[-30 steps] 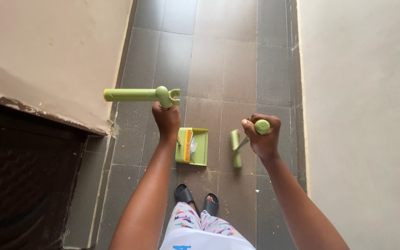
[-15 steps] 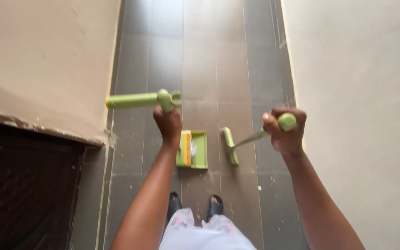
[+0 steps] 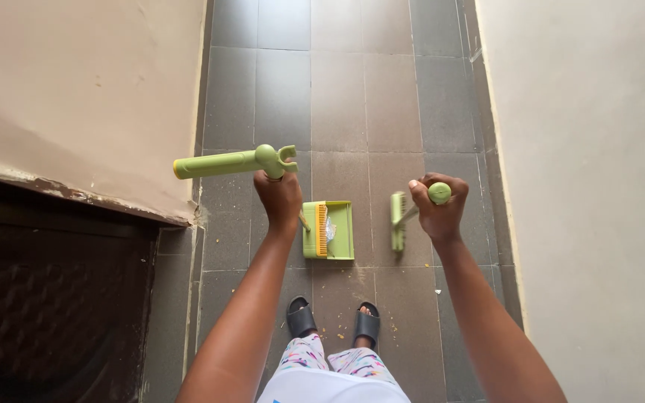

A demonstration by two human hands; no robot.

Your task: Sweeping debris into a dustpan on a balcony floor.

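Broom head (image 3: 398,221) nearer green dustpan (image 3: 335,230)

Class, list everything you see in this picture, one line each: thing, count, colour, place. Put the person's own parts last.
Dustpan: one, green with a yellow comb strip, on the floor between the hands, litter inside.
Dustpan handle: one, green, long, folded sideways at the top, under the left hand's grip.
Broom: one, green, head on the floor right of the dustpan.
Floor tiles: many, dark grey, down the corridor, crumbs scattered.
Walls: two, beige, either side.
Dark panel: one, brown-black, lower left.
Sandals: two, black, on the feet.
Left hand: one, holding the dustpan's pole.
Right hand: one, gripping the broom's top.
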